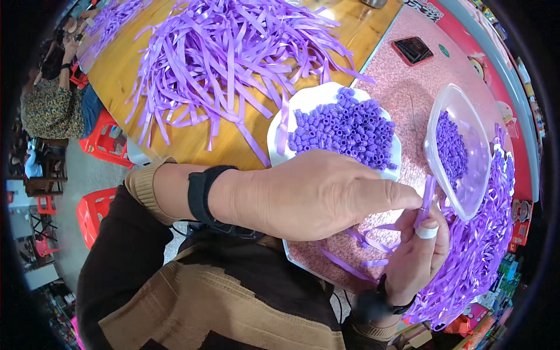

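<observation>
My left hand [326, 195] reaches across to the right, its back toward me and its fingers closed. Its fingertips meet a short folded length of purple ribbon [429, 192]. Below, my right hand [417, 251] pinches the same ribbon between thumb and fingers; a white band wraps one of its digits. Whether a bead sits on the ribbon there is too small to tell. Just beyond my left hand stands a white scalloped bowl [276, 140] of purple tube beads [344, 128]. Loose purple ribbon strips [344, 265] lie on the pink tabletop under my hands.
A clear plastic tub [475, 175] with smaller purple beads stands tilted at the right, beside a heap of purple ribbons [466, 274]. Another large ribbon pile [227, 64] covers the wooden table [181, 143]. A phone [412, 50] lies farther back. Red stools [105, 143] and a person [52, 111] are left.
</observation>
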`<state>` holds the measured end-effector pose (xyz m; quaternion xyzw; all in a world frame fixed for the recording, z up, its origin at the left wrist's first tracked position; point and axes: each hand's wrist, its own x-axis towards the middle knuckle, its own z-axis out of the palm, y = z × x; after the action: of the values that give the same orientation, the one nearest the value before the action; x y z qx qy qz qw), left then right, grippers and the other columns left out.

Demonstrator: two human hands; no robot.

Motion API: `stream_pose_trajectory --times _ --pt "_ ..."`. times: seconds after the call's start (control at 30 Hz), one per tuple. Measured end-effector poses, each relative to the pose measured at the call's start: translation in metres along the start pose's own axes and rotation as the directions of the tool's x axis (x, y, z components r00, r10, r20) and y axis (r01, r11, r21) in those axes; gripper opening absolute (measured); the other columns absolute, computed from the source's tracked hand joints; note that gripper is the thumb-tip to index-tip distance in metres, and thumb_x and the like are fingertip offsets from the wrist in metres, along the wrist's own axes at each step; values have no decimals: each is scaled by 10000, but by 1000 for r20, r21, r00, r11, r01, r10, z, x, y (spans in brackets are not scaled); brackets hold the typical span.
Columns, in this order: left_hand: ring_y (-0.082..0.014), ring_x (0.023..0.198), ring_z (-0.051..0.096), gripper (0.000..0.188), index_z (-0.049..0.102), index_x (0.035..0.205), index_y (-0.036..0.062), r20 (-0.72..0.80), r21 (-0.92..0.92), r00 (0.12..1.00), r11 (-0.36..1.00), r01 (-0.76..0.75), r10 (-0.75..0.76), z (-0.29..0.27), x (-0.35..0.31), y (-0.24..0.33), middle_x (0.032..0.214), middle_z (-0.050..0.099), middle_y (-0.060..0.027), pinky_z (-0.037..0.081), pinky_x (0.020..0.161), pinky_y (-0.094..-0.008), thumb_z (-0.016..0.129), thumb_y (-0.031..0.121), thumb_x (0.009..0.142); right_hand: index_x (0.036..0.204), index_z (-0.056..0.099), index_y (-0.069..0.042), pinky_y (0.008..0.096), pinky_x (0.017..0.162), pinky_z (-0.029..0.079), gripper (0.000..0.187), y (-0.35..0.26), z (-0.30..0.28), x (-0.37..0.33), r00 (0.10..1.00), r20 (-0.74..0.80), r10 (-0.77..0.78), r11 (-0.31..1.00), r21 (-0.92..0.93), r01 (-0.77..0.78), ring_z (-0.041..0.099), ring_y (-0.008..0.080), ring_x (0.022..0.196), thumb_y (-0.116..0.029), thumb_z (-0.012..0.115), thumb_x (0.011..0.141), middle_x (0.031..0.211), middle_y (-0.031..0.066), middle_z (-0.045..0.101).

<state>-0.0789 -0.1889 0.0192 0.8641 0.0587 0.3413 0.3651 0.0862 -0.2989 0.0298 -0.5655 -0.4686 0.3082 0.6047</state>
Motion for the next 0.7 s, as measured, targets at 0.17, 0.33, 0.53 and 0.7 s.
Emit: stream_pose_trajectory --times 0.17,0.33,0.53,0.7 --pt "-300 779 614 406 474 1267 70 59 -130 995 988 88 -81 -7 0 3 910 606 -131 490 657 -366 526 36 865 1022 599 42 249 763 466 219 1 -11 -3 999 38 17 999 -32 -15 573 141 802 -131 569 892 933 135 636" --pt "-276 999 594 381 460 1280 58 187 -269 949 916 299 -255 -14 2 8 1141 578 -127 472 817 -330 474 32 901 1002 599 56 272 797 475 209 -1 -15 -1 996 92 -19 996 -83 26 596 167 867 -119 571 891 953 136 634" --pt "-343 871 621 343 443 1262 67 35 -403 987 901 159 -158 -2 1 2 1014 614 -171 501 733 -388 463 109 922 960 599 49 219 701 440 191 -2 -13 -1 999 21 39 999 -24 -39 552 120 758 -125 578 885 865 98 619" --pt "-316 866 629 370 441 1290 83 114 -454 973 861 231 -201 -8 2 5 1018 620 -165 496 749 -367 457 97 920 929 588 31 206 591 385 190 -9 -8 -1 991 8 135 991 -4 -135 485 88 650 -155 568 893 804 58 583"
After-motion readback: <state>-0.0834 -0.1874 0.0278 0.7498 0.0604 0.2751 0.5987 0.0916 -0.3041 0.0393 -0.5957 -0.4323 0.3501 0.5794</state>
